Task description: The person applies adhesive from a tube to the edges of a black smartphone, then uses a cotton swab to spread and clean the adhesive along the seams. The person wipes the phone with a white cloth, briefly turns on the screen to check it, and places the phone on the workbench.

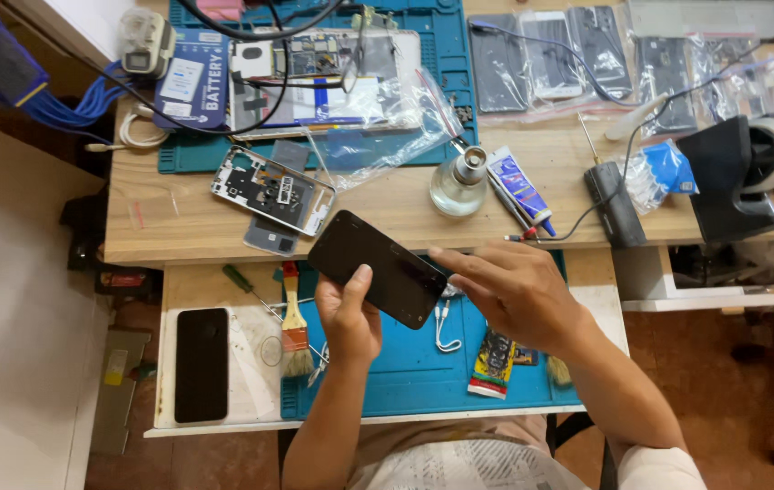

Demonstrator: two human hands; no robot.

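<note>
Head view. The left hand [349, 318] grips a black smartphone [379, 269] from below, thumb lying up across its lower edge and fingers curled behind, so the dark screen faces up and tilted toward the wearer. The right hand [507, 289] rests against the phone's right end, fingers extended and close together, index tip on the upper edge; it steadies the phone, not clamping it. Whether the fingertips press or merely touch cannot be told.

The phone is held in the air above a pulled-out drawer shelf lined with a blue work mat [414, 372], just in front of the wooden bench edge [169, 227]. This keeps it over a soft surface and within reach of tools.

On the shelf lie a small brush [294, 331], a green-handled screwdriver [240, 279] and a second black phone [202, 363], face up, well apart to the left.

On the bench, an opened phone frame [273, 189] lies near the edge. A glass solvent bottle [459, 180] stands upright beside an adhesive tube [521, 189]. Bagged phone screens [550, 56] sit along the back.
</note>
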